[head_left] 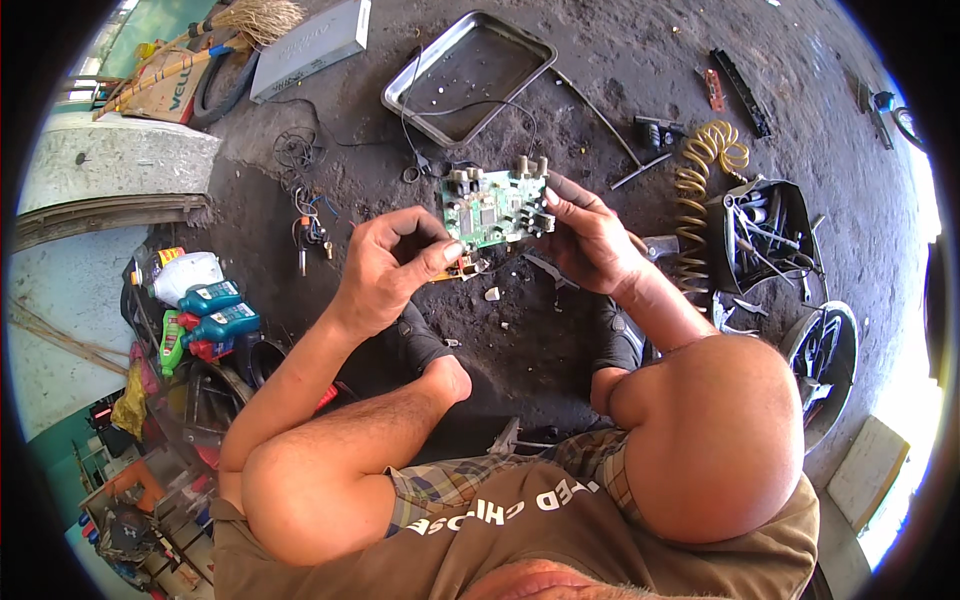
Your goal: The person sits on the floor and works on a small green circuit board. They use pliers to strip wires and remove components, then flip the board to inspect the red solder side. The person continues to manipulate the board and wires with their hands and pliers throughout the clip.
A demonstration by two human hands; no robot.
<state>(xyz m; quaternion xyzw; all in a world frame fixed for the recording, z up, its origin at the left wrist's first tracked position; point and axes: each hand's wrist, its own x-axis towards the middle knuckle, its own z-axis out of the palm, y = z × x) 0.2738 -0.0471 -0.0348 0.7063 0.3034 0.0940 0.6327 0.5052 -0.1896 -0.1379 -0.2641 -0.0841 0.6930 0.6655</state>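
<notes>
Between my two hands, above the dark dirt floor, is a green circuit board (493, 208) with chips, small capacitors and metal connectors along its far edge. My left hand (392, 262) pinches its near left corner between thumb and fingers. At the right edge my right hand (592, 240) grips it, thumb on top and the other fingers partly hidden behind. A smaller yellow-orange piece (455, 273) with parts on it shows just below the board, next to my left thumb; whether I hold it too is unclear.
Beyond the board lies a metal tray (393, 98) with a black cable across it. A T-shaped metal bar (606, 128), a coiled yellow hose (690, 185) and a black tool container (728, 262) are to the right. Bottles (222, 322) stand left; a grey metal case (312, 52) lies far left.
</notes>
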